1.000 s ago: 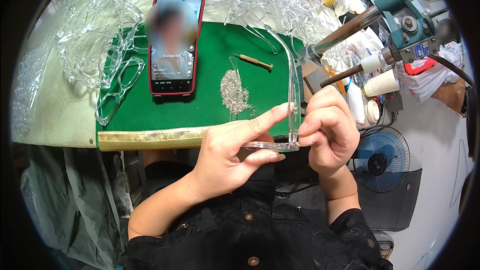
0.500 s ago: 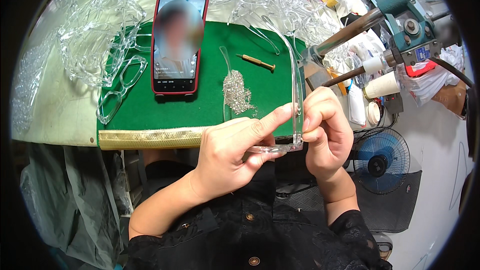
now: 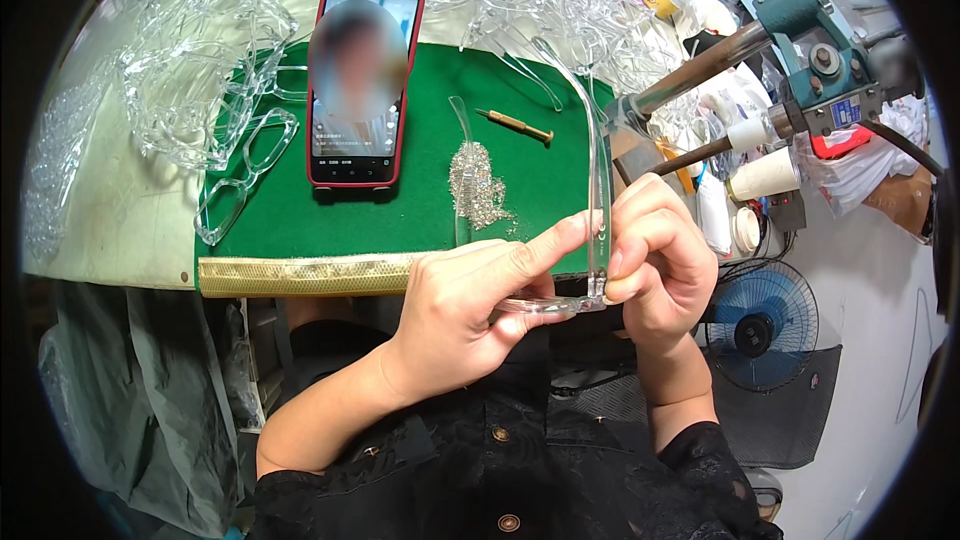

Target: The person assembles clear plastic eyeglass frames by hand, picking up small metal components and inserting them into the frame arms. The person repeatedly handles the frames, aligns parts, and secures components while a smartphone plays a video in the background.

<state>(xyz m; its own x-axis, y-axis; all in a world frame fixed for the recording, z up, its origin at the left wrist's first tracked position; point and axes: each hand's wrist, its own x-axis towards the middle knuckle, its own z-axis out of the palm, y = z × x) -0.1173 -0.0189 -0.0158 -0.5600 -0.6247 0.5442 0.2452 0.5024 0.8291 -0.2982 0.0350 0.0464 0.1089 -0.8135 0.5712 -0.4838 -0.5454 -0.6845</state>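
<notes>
My left hand [image 3: 455,310] is closed on a clear plastic eyeglass frame [image 3: 598,175], its index finger laid against the temple and its thumb by the front. That temple points away from me, at an angle to the front, most of which the hand hides. At the hinge corner, my right hand [image 3: 662,265] has thumb and fingers pinched together against the frame; whatever tiny thing lies between them cannot be made out. Beyond my hands, a heap of tiny metal screws [image 3: 485,195] lies on the green mat [image 3: 370,225]. A loose clear temple [image 3: 460,120] lies across the heap.
A brass-coloured screwdriver [image 3: 520,126] lies behind the screws. Left of them a red-cased phone [image 3: 352,168] stands propped up. Clear eyeglass frames [image 3: 240,185] pile up along the left and back. To the right are a bench machine [image 3: 820,60] and, lower down, a fan [image 3: 755,330].
The hinge corner has dropped slightly toward me, and my right hand has shifted a little to the right with its fingertips still at the hinge. My left hand keeps its hold.
</notes>
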